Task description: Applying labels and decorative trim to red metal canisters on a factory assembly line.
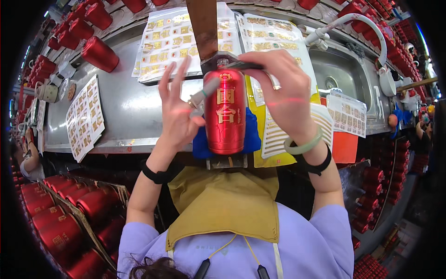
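Red, glossy, cylindrical bottle (226, 133) between 2 hands (289, 95)

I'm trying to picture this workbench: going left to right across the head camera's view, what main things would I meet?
Pale pot → gold-patterned sheet → left hand → red bottle → right hand → metal sink → white container.
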### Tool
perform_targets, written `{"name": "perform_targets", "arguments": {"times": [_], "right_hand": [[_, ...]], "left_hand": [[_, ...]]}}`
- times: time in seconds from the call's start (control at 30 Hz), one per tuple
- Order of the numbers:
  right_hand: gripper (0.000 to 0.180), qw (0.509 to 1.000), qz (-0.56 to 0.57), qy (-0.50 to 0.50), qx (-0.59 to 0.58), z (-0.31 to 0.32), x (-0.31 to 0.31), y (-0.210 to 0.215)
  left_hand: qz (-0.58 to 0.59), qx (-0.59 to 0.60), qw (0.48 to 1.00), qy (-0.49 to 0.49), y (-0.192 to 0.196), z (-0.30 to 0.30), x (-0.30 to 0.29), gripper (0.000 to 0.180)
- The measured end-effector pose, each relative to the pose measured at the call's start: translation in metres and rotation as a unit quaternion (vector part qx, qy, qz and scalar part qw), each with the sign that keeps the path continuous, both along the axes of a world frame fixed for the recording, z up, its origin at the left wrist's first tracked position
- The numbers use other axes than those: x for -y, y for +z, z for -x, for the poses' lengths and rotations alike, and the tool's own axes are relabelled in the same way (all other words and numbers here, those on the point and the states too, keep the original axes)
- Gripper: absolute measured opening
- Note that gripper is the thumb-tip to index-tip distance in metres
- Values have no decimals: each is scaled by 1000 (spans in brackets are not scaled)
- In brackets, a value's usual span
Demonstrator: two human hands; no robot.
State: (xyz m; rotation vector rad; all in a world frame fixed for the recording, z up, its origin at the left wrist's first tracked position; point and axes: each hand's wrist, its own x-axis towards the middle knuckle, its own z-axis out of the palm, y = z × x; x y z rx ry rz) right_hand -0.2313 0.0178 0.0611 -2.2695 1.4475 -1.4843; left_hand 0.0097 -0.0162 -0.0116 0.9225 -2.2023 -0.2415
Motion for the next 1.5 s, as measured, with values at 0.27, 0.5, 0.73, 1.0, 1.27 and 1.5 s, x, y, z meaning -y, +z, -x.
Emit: {"name": "perform_targets", "arguments": {"times": [0.27, 0.5, 0.73, 1.0, 1.27, 1.5], "right_hand": [[26, 936, -91, 244, -237, -37, -46, -4], [16, 971, 95, 38, -215, -1, 16, -12], [25, 960, -169, 212, 63, -19, -88, -18], [46, 931, -312, -132, 138, 110, -84, -48], [33, 939, -265, -179, -128, 184, -51, -68], [53, 878, -387, -219, -177, 137, -56, -82]], "left_hand": [[-192, -250, 947, 67, -11, -11, -16, 111], [-270, -382, 883, -35, -4, 9, -33, 117], [-68, 22, 993, -93, -3, 2, -37, 99], [-36, -28, 999, -6, 13, 15, -11, 101], [-157, -170, 973, 24, 9, 13, -37, 108], [-233, -251, 939, 32, 0, -1, -41, 107]]}}
